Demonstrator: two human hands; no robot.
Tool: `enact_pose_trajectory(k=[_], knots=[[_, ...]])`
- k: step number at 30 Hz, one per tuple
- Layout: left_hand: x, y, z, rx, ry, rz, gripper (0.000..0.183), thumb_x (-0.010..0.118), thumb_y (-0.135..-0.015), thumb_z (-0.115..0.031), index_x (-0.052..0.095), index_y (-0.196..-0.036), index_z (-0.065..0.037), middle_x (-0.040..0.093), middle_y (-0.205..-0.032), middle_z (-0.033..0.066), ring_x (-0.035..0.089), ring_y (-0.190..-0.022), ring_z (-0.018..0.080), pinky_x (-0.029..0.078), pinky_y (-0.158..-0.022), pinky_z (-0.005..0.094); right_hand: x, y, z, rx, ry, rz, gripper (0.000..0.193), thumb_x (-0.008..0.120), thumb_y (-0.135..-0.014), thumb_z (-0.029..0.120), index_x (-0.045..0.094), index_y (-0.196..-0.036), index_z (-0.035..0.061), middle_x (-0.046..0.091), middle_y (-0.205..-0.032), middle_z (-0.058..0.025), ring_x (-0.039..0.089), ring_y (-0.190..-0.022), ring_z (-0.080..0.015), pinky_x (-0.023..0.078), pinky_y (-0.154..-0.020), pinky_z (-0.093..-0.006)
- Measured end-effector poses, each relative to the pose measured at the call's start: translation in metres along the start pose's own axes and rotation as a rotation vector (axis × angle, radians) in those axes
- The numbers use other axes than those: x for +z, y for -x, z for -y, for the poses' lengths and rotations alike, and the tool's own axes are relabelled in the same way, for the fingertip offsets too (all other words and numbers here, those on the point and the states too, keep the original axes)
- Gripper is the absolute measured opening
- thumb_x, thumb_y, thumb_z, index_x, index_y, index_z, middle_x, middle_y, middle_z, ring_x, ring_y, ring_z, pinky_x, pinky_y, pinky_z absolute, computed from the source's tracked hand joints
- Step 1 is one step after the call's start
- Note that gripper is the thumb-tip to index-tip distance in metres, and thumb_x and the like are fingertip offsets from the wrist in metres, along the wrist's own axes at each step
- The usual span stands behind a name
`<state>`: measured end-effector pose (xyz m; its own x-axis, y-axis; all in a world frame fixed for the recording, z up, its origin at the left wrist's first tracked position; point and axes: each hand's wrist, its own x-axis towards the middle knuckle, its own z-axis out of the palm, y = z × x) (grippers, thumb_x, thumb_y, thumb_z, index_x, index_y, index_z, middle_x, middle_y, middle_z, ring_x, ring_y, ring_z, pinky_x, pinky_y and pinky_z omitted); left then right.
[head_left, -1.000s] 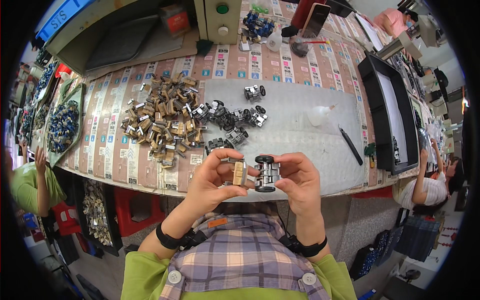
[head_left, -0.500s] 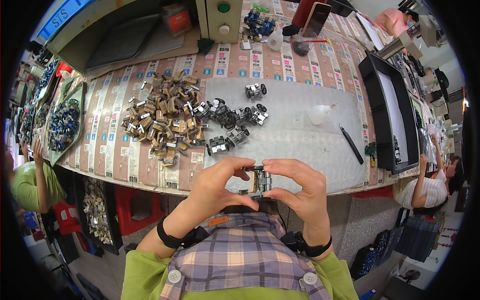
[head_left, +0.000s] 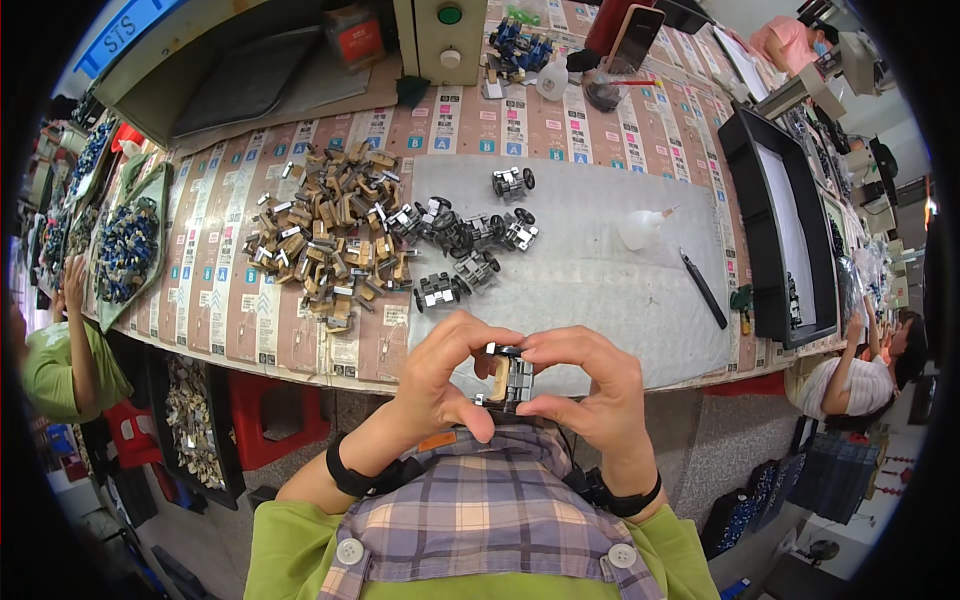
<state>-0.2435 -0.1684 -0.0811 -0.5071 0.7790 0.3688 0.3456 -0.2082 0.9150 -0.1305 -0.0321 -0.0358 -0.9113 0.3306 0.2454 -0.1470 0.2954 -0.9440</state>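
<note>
My two hands hold a small silver-and-black toy vehicle chassis (head_left: 519,384) with black wheels, just off the table's front edge. A tan piece (head_left: 501,380) sits against its left side. My right hand (head_left: 600,375) grips the right side between thumb and fingers. My left hand (head_left: 432,372) curls round the other side, its index finger at the top end and its thumb low beside the tan piece. Whether that thumb touches is unclear. Beyond them, several similar chassis (head_left: 455,236) lie on a grey mat (head_left: 590,300), next to a heap of tan-and-grey pieces (head_left: 335,235).
On the mat are a white needle-tipped bottle (head_left: 640,230) and a slim black hand tool (head_left: 704,288). A black tray (head_left: 735,150) stands at the right. Blue parts (head_left: 517,50) and a phone (head_left: 635,40) lie at the back. Co-workers sit on both sides.
The chassis has come slightly down and left and turned a little in my hands. My left thumb has dropped away from its earlier place at the lower end.
</note>
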Motion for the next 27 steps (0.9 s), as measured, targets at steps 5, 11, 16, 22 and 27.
enact_pose_trajectory(k=[5, 11, 16, 22, 27], knots=[[0.005, 0.004, 0.011, -0.001, 0.113, -0.009, 0.085, 0.047, -0.055, -0.073, 0.056, -0.104, -0.004, 0.051, -0.091, 0.0053, 0.049, -0.076, 0.0143, 0.041, -0.064, 0.0241, 0.002, -0.002, 0.004, -0.032, 0.037, -0.021, 0.035, 0.077, -0.061, 0.012, 0.061, -0.091, 0.0024, 0.061, -0.09, -0.011, 0.062, -0.073, -0.0172, 0.05, -0.063, -0.0266], [0.023, 0.01, 0.012, -0.211, 0.588, 0.022, 0.084, 0.04, -0.068, -0.074, 0.041, -0.118, -0.006, 0.04, -0.116, 0.011, 0.042, -0.105, 0.0194, 0.037, -0.086, 0.0342, 0.01, -0.001, 0.005, -0.043, 0.157, -0.048, 0.036, 0.077, -0.06, 0.014, 0.06, -0.09, 0.0025, 0.061, -0.089, -0.0107, 0.061, -0.07, -0.0164, 0.05, -0.062, -0.0261], [0.023, 0.006, 0.009, -0.231, 0.792, 0.115, 0.085, 0.046, -0.068, -0.071, 0.032, -0.123, -0.007, 0.039, -0.119, 0.0106, 0.04, -0.113, 0.0213, 0.033, -0.094, 0.0364, 0.016, 0.003, 0.004, -0.011, 0.085, -0.16, 0.035, 0.077, -0.061, 0.012, 0.059, -0.09, 0.0013, 0.059, -0.09, -0.0101, 0.06, -0.072, -0.0151, 0.049, -0.06, -0.0253], [0.006, 0.003, 0.005, -0.195, 0.333, 0.218, 0.088, 0.077, -0.056, -0.045, 0.035, -0.121, -0.005, 0.046, -0.116, 0.0116, 0.05, -0.103, 0.0244, 0.039, -0.087, 0.0343, 0.016, 0.006, 0.001, 0.043, -0.017, -0.15, 0.036, 0.076, -0.063, 0.009, 0.058, -0.093, -0.0002, 0.055, -0.092, -0.0109, 0.06, -0.074, -0.0165, 0.051, -0.065, -0.0255], [-0.004, -0.001, 0.002, -0.213, 0.229, 0.309, 0.078, 0.079, -0.059, -0.032, 0.037, -0.12, -0.006, 0.048, -0.113, 0.012, 0.052, -0.101, 0.0255, 0.042, -0.084, 0.0339, 0.012, 0.007, 0.006, 0.077, -0.063, -0.085, 0.034, 0.072, -0.066, 0.005, 0.057, -0.097, 0.0012, 0.051, -0.098, -0.0113, 0.06, -0.076, -0.0168, 0.052, -0.067, -0.0266]])
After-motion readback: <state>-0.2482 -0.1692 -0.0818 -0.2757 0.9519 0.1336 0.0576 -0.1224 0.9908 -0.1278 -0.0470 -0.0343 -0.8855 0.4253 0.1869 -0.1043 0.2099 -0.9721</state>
